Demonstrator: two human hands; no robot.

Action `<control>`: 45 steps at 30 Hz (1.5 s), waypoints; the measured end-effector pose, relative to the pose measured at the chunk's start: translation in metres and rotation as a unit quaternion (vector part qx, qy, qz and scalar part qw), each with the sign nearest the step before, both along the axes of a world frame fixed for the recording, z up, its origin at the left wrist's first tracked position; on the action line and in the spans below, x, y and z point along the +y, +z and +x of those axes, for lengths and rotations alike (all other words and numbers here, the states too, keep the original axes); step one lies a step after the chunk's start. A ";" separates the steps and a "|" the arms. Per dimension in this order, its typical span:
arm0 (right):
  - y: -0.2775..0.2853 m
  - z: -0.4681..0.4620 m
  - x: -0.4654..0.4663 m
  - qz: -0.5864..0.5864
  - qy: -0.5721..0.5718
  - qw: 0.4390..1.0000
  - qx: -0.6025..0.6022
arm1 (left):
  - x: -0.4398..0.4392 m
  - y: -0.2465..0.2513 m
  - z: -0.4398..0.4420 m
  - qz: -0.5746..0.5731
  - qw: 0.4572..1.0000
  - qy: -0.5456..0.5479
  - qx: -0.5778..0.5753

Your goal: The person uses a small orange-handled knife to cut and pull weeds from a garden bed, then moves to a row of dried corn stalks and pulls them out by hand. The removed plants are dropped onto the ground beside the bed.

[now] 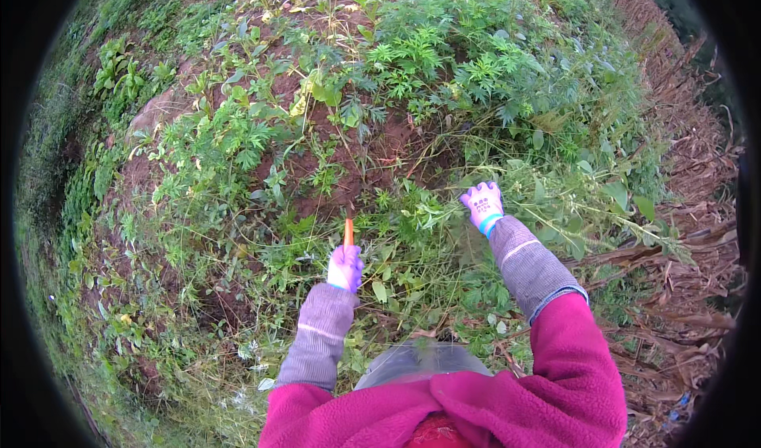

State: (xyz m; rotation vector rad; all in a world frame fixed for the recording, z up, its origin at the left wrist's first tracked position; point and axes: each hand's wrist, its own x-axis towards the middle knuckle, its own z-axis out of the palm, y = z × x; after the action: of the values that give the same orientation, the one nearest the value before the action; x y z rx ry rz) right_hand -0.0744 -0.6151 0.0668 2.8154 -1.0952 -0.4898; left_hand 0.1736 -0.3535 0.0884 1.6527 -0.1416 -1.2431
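My left hand (345, 267), in a purple-and-white work glove, is closed around the orange handle of a hand tool (348, 233). The tool points away from me over low weeds; its working end is thin and hard to make out against the soil. Farther out to the right, my right hand (484, 205) wears a matching glove with printing on its back. Its fingers are curled around weed stalks (535, 215), whose leafy stems spread to the right. Part of this grip is hidden by the back of the hand.
Bare reddish soil (339, 180) shows between the weeds ahead. Dense, bushy green weeds (452, 50) grow at the far side. Dry corn stalks (684, 293) lie along the right. Broad-leaved plants (116, 71) stand at the upper left. My grey trousers (422, 359) show below.
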 end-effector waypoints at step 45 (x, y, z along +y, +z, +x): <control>0.039 0.043 0.008 0.092 0.028 0.992 0.084 | 0.296 -0.057 -0.050 0.115 0.954 0.263 0.081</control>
State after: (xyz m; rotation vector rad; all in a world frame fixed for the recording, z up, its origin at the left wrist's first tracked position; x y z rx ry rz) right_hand -0.0312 -0.6074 0.1062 2.8828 -0.9825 -0.8460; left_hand 0.1233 -0.0580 0.0310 1.6279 0.5346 -0.9978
